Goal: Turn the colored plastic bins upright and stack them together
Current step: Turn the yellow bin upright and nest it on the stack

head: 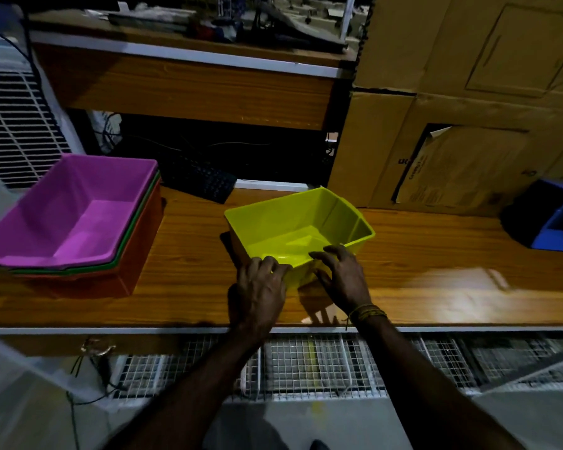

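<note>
Left hand (263, 284) grips the upright yellow bin (301, 230) near rim; right hand (340, 274) fingers spread, touching it

We see 2 bare forearms with no sleeves. Just behind the right hand (340, 276), yellowish thread bands (368, 311) wrap the wrist; the left hand (262, 287) wears nothing.

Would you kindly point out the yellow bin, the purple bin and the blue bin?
yellow bin (338, 212): head view, inner far wall.
purple bin (88, 222): head view, inside floor.
blue bin (559, 237): head view, front wall.
</note>
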The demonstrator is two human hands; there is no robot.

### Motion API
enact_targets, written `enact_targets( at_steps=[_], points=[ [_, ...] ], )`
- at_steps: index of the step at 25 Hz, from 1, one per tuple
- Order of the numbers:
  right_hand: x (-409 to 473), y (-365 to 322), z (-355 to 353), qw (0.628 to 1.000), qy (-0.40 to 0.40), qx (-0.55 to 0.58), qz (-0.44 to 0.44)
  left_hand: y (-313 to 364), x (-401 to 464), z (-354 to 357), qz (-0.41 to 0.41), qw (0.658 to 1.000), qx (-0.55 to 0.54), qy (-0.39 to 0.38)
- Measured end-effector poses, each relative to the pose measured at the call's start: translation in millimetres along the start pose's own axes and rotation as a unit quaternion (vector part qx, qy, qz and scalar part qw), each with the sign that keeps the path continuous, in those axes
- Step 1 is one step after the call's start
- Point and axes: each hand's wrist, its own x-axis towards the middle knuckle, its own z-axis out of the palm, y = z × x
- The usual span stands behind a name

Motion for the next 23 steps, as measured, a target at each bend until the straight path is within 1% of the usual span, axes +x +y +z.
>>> enact_targets(
  at_steps=[2, 4, 7, 10, 12, 14, 16, 20, 23],
  points=[
    [9, 4, -3, 1.0, 0.011, -0.018, 0.014, -12, 4, -2, -0.039, 0.999, 0.012, -0.002],
    [20, 6, -4, 0.999, 0.03, -0.008, 0.025, -20, 9, -2, -0.086, 0.996, 0.011, 0.002],
    [33, 4, 0, 0.999, 0.032, 0.025, 0.024, -14, 13, 3, -0.14, 0.99, -0.033, 0.01],
    [39, -4, 2, 0.999, 0.018, 0.041, 0.021, 11, 16, 18, -0.137, 0.987, -0.078, -0.005],
    [43, -2, 3, 0.999, 0.008, 0.051, -0.005, 28, 18, 30, -0.139, 0.986, -0.084, -0.025],
    [49, 10, 1, 0.996, -0.016, 0.087, -0.031, 38, 24, 41, -0.148, 0.985, -0.083, -0.038],
    [53, 25, 0, 0.991, -0.02, 0.13, -0.035, 39, 32, 49, -0.169, 0.981, -0.082, -0.047],
    [60, 39, -9, 0.986, 0.0, 0.169, -0.013, 45, 43, 56, -0.235, 0.969, -0.074, -0.035],
    [69, 36, -13, 0.964, -0.038, 0.262, -0.026, 66, 45, 62, -0.239, 0.968, -0.073, -0.015]
  ],
)
